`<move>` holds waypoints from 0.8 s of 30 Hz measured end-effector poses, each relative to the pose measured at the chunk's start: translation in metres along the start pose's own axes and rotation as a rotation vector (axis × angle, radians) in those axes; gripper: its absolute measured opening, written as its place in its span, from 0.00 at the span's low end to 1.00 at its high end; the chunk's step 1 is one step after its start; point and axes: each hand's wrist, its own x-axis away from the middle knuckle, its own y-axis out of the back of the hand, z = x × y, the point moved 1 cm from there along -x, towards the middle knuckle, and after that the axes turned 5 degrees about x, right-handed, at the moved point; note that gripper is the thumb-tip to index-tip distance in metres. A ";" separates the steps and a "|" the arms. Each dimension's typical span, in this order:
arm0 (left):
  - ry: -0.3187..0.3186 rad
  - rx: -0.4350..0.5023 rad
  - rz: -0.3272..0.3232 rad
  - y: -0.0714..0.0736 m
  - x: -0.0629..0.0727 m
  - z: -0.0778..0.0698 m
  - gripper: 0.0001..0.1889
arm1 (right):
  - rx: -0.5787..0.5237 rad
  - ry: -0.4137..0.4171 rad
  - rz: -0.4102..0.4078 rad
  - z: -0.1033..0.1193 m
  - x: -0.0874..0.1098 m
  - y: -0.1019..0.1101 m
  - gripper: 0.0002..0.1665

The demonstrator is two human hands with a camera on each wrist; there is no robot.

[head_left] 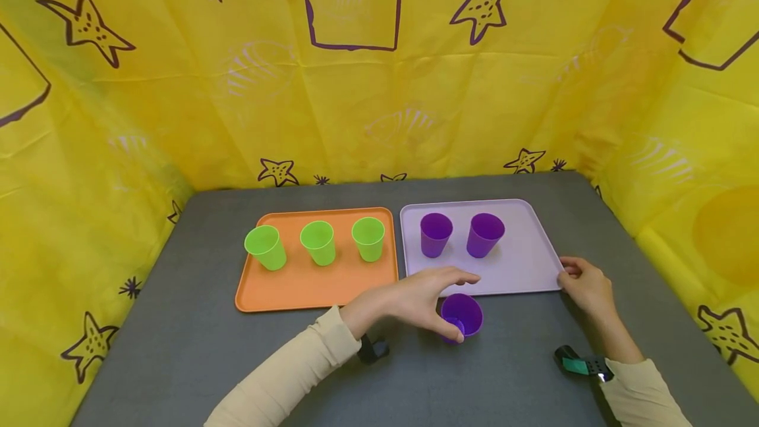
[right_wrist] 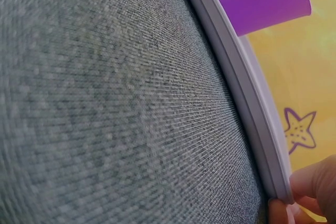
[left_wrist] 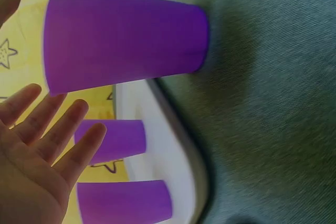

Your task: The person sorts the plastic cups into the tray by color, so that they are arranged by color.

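Observation:
My left hand is spread around a purple cup, its fingers and thumb straight and apart. In the left wrist view a gap shows between the thumb and the cup, while the fingertips lie by its rim; contact is unclear. This cup stands upright on the grey table, just in front of a lilac tray. At the tray's near right corner my right hand pinches the edge between thumb and fingers, as the right wrist view also shows. Two more purple cups, one left and one right, stand upright on the tray.
Left of the lilac tray lies an orange tray bearing three green cups, left, middle and right. A yellow patterned cloth hangs around the back and sides of the grey table.

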 end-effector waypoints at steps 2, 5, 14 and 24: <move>0.003 0.015 -0.001 -0.004 0.001 0.003 0.44 | 0.003 -0.001 -0.003 0.000 0.000 0.000 0.20; 0.003 0.046 -0.005 -0.008 0.002 0.005 0.45 | 0.008 -0.002 -0.008 0.000 0.000 -0.001 0.20; 0.028 0.076 -0.033 -0.021 0.004 0.013 0.43 | 0.002 -0.009 -0.005 0.000 0.000 -0.001 0.20; 0.025 0.102 -0.055 -0.024 0.006 0.015 0.38 | -0.002 -0.011 -0.011 0.000 0.000 -0.001 0.20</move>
